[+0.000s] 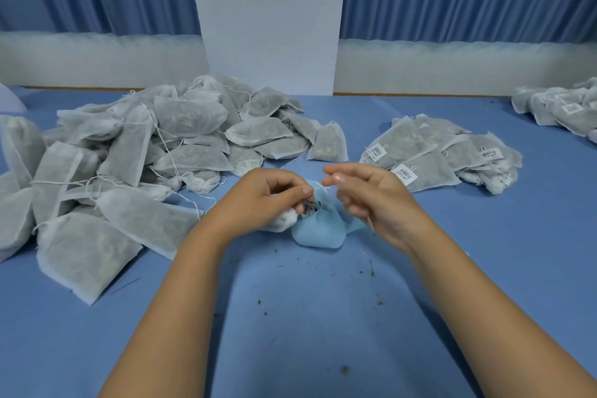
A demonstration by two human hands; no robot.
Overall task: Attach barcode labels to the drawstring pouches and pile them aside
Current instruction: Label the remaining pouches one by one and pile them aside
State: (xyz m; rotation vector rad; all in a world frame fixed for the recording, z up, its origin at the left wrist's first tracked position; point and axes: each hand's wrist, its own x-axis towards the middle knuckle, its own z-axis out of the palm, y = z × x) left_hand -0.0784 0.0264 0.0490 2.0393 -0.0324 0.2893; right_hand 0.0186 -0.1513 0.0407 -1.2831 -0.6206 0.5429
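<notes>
Your left hand (268, 200) curls its fingers round the bunched neck of a drawstring pouch (284, 220) and a barcode label (308, 208), over a light-blue cloth (319, 236) on the counter (323, 317). Your right hand (371, 200), blurred, pinches the drawstring (321, 184) between thumb and forefinger. The labelled pile (436, 152) lies to the right.

A person's left hand (258, 200) and right hand (374, 200) are showing bare, forearms (174, 300) uncovered to the frame's lower edge.
</notes>
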